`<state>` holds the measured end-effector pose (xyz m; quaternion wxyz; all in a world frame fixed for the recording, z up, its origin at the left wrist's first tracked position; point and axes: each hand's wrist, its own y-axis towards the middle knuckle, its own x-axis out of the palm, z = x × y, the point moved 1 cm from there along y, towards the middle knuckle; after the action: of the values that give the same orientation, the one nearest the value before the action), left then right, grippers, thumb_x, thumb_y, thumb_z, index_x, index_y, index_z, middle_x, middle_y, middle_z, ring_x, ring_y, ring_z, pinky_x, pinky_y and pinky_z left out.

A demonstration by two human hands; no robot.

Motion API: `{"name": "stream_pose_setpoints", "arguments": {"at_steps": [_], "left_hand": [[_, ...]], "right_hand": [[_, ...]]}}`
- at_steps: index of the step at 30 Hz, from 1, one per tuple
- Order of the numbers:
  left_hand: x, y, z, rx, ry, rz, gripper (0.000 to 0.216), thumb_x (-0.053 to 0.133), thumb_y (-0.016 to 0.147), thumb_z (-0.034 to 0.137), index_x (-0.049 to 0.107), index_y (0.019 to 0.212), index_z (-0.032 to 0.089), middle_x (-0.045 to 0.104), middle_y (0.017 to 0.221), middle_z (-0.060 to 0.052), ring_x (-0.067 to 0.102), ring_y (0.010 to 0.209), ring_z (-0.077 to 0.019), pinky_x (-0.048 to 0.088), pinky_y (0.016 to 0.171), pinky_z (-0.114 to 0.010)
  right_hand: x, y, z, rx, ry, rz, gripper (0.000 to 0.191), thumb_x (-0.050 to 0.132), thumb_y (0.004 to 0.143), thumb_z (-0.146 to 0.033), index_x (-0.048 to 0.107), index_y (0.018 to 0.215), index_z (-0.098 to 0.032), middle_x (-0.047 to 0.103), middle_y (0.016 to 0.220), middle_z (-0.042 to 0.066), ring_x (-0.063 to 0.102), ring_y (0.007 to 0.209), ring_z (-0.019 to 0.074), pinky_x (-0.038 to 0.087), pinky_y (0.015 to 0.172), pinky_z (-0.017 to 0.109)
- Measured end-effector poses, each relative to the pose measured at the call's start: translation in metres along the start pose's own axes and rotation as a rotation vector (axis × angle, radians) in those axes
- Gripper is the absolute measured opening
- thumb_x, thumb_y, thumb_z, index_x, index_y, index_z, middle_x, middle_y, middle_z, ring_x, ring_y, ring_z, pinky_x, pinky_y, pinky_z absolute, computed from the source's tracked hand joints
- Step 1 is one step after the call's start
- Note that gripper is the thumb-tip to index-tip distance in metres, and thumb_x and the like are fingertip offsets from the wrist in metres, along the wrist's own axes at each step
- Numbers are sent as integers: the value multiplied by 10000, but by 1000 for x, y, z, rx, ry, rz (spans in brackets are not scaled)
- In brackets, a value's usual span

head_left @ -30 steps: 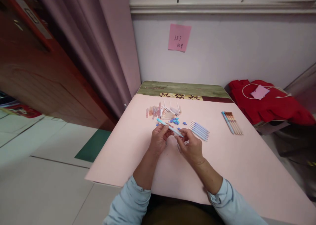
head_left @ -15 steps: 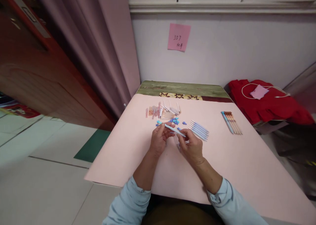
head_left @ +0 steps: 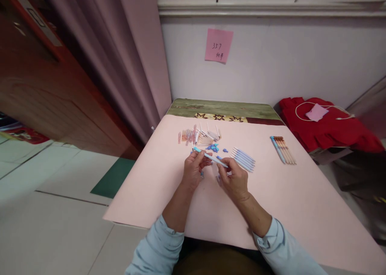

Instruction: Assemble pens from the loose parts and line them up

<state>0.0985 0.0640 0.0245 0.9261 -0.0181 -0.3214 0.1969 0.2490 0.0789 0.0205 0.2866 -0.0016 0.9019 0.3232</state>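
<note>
A light blue pen (head_left: 213,158) with a brighter blue top end is held between my two hands above the table. My left hand (head_left: 193,168) is closed on it near the bright blue end. My right hand (head_left: 234,177) pinches the tip end, lower and to the right. Just beyond the hands lie several small blue caps (head_left: 213,148). To the right of them, several pale blue pen barrels (head_left: 243,159) lie side by side in a slanted row. A small piece under my right hand is partly hidden.
Thin white refills (head_left: 208,137) and patterned pen parts (head_left: 188,136) lie at the table's back left. A row of finished-looking pens (head_left: 283,150) sits on the right. Red cloth (head_left: 325,134) with a white cable is beyond the right edge.
My left hand has shifted slightly, and its fingers have moved along the pen. A small blue piece now shows below the left hand's fingers. The right hand is almost unmoved.
</note>
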Motion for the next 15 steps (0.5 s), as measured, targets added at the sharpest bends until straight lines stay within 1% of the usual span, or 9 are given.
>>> {"name": "stream_pose_setpoints", "arguments": {"at_steps": [5,10,15], "left_hand": [[-2,1,-1,-24,16,-12,302,799,702,335,657,846,112,746,856,-96,669,658,-122,547,626,-232],[-1,0,-1,-46,-5,-1,292,808,695,314,655,843,115,747,866,-94,688,708,-137,561,633,-226],[-1,-1,0,-66,-42,-40,297,815,692,304,662,864,116,747,883,-91,693,727,-138,572,654,-230]], "right_hand": [[0,0,1,0,-10,13,159,556,911,-345,622,903,-201,671,698,-13,588,542,94,426,536,200],[-1,1,0,-24,15,5,142,565,907,-332,619,904,-201,670,710,-12,584,545,92,435,547,199],[-3,1,1,-27,32,13,158,561,914,-342,632,904,-201,667,690,-13,576,531,94,439,553,199]]}}
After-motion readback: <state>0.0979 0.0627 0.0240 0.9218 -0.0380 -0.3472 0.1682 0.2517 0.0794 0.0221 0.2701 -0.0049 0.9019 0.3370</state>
